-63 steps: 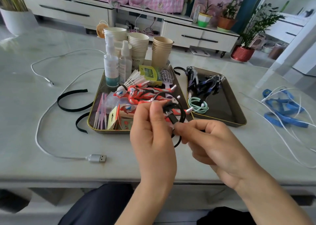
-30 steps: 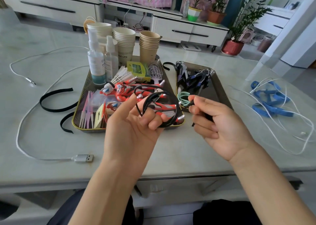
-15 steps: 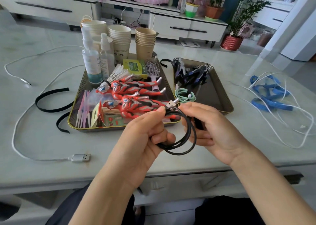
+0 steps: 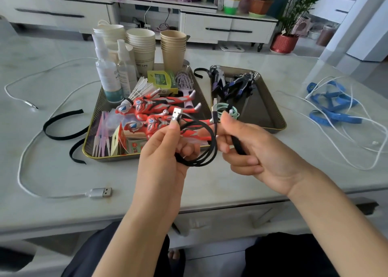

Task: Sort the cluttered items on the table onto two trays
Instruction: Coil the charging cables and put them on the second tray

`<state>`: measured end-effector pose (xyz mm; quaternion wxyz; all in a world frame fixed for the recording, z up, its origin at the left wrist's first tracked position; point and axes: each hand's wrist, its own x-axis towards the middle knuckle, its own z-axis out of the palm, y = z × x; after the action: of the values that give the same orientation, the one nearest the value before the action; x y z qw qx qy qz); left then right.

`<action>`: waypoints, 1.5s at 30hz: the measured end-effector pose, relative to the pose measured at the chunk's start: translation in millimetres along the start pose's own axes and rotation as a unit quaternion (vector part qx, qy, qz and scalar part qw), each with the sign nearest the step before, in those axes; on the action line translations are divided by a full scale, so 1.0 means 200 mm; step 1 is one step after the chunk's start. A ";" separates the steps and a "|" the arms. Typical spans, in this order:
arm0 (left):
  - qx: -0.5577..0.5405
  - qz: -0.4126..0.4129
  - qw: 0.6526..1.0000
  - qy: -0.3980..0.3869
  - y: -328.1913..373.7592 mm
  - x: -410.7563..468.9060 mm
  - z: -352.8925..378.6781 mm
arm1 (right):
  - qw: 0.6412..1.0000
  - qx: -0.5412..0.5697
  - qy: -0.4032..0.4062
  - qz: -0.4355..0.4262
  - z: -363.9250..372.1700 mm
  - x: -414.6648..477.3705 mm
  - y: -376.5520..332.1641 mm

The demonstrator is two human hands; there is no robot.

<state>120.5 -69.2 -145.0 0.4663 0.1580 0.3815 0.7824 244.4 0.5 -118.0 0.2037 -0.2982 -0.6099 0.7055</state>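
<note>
Head view: I have the black cable (image 4: pixel 206 150) wound into a small loose coil, held in the air above the near edge of the table (image 4: pixel 63 171), just in front of the near rims of both trays. My left hand (image 4: pixel 163 154) grips the coil, fingers curled round the strands and thumb pressed beside the silver plug (image 4: pixel 176 115), which sticks up. My right hand (image 4: pixel 262 157) is closed on a short black strap (image 4: pixel 237 145), its fingertips against the coil's right side. I judge the cable light, limp and a little springy: the loops will spill open if I let go of the bundle, so the place to hold is across all strands at once, not by the plug, which would let the rest dangle. The strap looks soft and flat, and seems meant to bind the coil. The right tray (image 4: pixel 282 119) already holds a coiled green cable (image 4: pixel 227 109) near its left edge, so I reckon this one goes there; the left tray (image 4: pixel 109 158) looks crowded.
</note>
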 end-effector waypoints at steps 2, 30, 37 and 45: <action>-0.021 -0.022 1.000 0.004 0.00 0.00 -0.01 | 0.997 -0.070 0.017 -0.022 0.03 0.00 0.02; -0.101 -0.222 0.968 -0.062 0.10 0.02 -0.08 | 0.935 -0.286 0.172 -0.123 0.11 0.06 0.16; -0.124 -0.159 0.979 0.004 0.06 0.05 -0.05 | 0.949 -0.207 0.185 -0.148 0.16 0.07 0.16; 0.013 -0.179 0.983 -0.036 -0.02 0.01 -0.03 | 0.960 -0.101 0.248 -0.077 0.18 0.08 0.17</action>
<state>118.3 -69.2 -152.7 0.6101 0.1217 0.3968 0.6749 211.5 -21.9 -151.2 0.3713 -0.4348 -0.6297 0.5259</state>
